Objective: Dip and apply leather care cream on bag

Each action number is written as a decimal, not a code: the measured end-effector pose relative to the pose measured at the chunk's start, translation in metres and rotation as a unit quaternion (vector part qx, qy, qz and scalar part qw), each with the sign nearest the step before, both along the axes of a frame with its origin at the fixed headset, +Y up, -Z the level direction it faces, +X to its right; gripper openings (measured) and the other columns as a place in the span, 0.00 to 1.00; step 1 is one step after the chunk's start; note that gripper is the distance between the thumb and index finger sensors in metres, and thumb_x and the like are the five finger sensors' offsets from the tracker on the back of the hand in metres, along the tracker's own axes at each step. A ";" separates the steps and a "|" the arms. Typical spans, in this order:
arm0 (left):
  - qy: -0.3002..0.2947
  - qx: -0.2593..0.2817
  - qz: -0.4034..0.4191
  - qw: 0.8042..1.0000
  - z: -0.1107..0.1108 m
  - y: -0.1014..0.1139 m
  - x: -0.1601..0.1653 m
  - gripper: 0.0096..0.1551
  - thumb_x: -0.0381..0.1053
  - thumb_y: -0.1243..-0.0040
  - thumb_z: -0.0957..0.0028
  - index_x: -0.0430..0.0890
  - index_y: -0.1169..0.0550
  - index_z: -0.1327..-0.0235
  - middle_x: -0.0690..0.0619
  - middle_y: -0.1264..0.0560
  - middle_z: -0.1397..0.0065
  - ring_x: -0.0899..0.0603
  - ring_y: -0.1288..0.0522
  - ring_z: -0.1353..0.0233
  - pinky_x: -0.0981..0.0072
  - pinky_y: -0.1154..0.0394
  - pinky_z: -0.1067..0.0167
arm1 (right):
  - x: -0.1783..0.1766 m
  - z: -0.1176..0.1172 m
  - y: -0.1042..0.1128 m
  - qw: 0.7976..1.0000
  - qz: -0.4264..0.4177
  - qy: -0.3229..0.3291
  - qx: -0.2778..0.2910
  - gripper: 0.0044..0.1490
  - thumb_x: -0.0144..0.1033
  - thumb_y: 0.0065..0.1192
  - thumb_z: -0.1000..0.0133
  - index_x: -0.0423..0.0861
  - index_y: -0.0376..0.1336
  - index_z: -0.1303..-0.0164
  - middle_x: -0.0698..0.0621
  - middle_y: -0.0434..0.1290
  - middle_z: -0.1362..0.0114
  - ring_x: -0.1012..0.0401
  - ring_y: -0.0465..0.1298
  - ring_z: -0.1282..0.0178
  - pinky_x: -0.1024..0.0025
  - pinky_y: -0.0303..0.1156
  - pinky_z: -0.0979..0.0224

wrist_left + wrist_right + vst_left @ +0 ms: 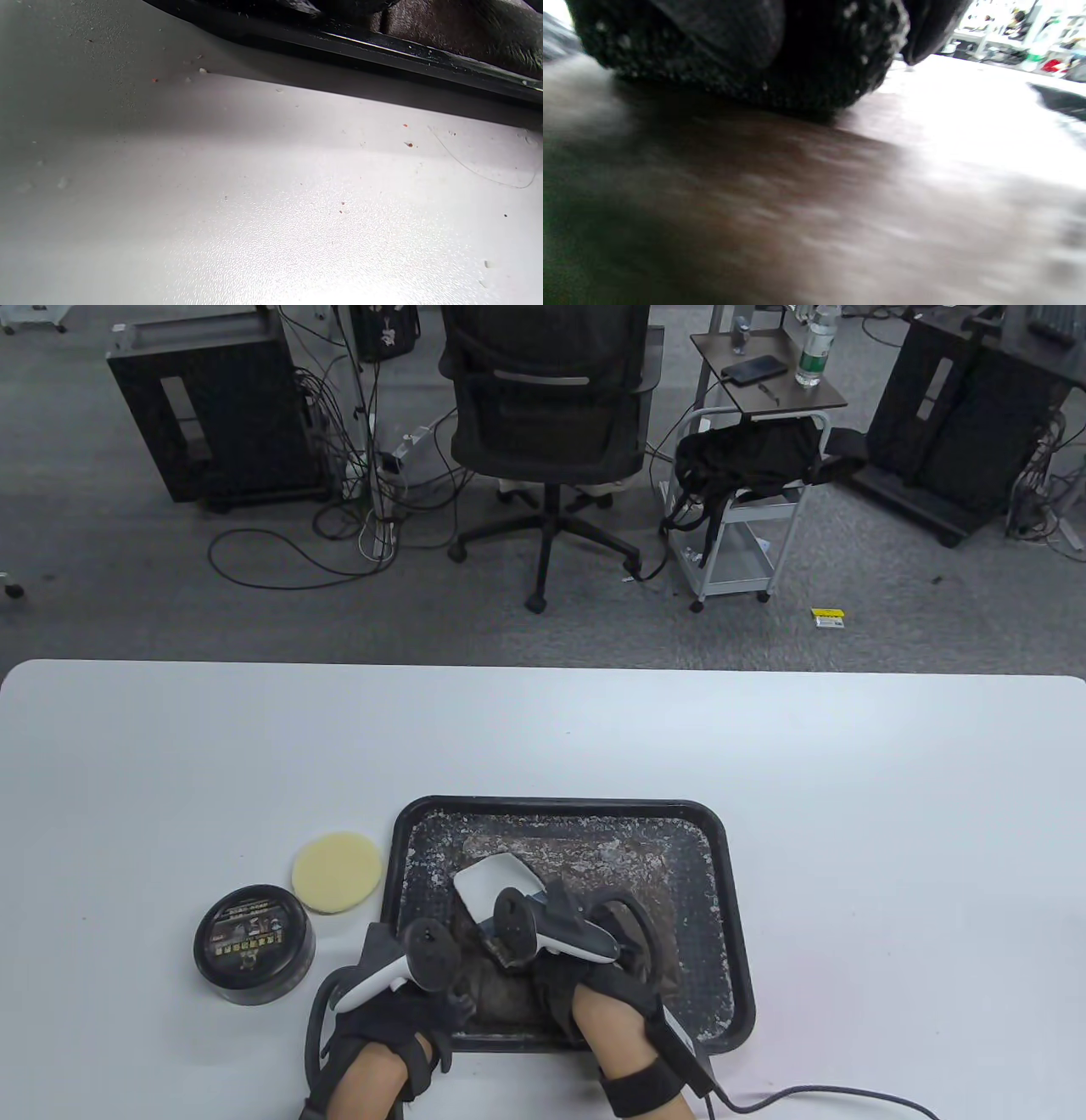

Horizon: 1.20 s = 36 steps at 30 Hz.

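1. Gloved and fitted with trackers, both hands are seen at the near edge of a white table [848,814], reaching into a black tray [730,899].
2. A brown leather bag [653,959] is laid in the tray's near half, largely hidden beneath the hands; its brown surface is shown blurred across the right wrist view.
3. The right hand [594,976] is placed on top of the bag, a dark glove pressed against the leather in its wrist view; how far its fingers are curled cannot be told.
4. The left hand [399,1010] is positioned at the tray's near-left corner, fingertips at the bag's edge; whether anything is gripped cannot be told.
5. A round black tin of care cream [253,943], lid on, is set on the table left of the tray.
6. A pale yellow round sponge [337,872] is laid just beyond the tin, close beside the tray's left rim.
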<state>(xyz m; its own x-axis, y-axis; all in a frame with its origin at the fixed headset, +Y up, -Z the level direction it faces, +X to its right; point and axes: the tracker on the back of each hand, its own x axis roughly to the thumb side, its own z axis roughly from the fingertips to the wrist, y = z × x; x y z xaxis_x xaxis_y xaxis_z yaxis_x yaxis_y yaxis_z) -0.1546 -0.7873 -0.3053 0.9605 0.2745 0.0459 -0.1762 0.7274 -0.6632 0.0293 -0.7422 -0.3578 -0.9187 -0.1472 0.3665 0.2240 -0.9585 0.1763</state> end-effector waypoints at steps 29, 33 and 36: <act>-0.001 -0.002 0.000 1.000 -0.001 -0.001 0.002 0.41 0.65 0.59 0.36 0.54 0.60 0.20 0.48 0.69 0.17 0.37 0.67 0.17 0.38 0.72 0.26 | 0.016 0.025 -0.008 0.999 -0.010 -0.012 0.047 0.34 0.31 0.62 0.55 0.45 0.67 0.35 0.38 0.73 0.33 0.42 0.78 0.35 0.44 0.71 0.31; -0.002 -0.001 -0.001 1.000 -0.001 -0.001 0.002 0.41 0.65 0.59 0.36 0.54 0.60 0.20 0.48 0.69 0.17 0.37 0.67 0.17 0.38 0.72 0.26 | -0.004 0.032 -0.010 0.998 -0.002 0.017 0.062 0.34 0.31 0.61 0.55 0.45 0.66 0.34 0.37 0.73 0.33 0.42 0.78 0.35 0.44 0.71 0.31; -0.001 -0.002 0.004 1.000 -0.001 -0.001 0.001 0.41 0.65 0.59 0.36 0.54 0.60 0.20 0.49 0.69 0.17 0.38 0.67 0.17 0.38 0.72 0.26 | -0.014 0.035 -0.010 0.998 -0.015 0.028 0.062 0.34 0.31 0.61 0.55 0.45 0.66 0.34 0.37 0.73 0.33 0.42 0.78 0.35 0.44 0.71 0.31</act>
